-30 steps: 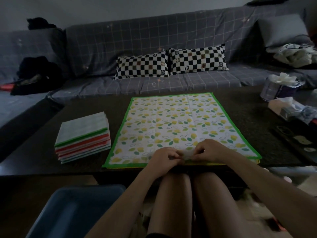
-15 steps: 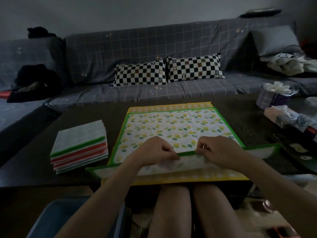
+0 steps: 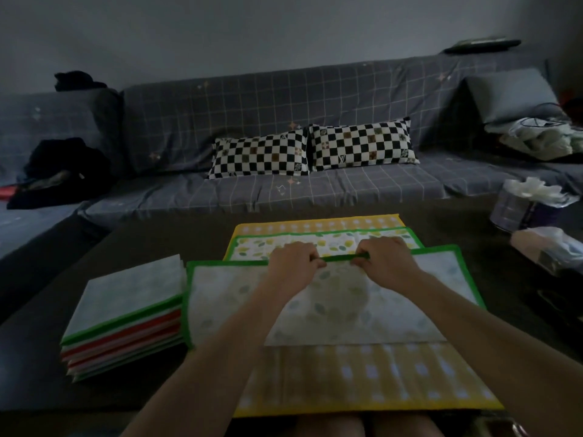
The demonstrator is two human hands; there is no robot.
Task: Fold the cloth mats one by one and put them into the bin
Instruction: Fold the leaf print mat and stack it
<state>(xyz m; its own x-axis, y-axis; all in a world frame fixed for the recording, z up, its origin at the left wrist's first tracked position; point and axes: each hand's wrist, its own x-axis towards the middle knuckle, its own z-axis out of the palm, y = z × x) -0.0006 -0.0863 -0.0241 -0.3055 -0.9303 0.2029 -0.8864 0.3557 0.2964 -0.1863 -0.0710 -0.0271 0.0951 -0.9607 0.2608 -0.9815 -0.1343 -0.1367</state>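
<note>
Green-bordered mat [image 3: 331, 298], at lower centre of frame over a yellow mat [image 3: 362, 380], is pinched along its raised edge by left hand [image 3: 291, 263] and right hand [image 3: 386, 261]. Misaligned corners are judged likely if the pull is uneven.

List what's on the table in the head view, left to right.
Stack of folded mats → green-edged mat being folded, left hand then right hand pinching its edge → tissue container at the right edge.
</note>
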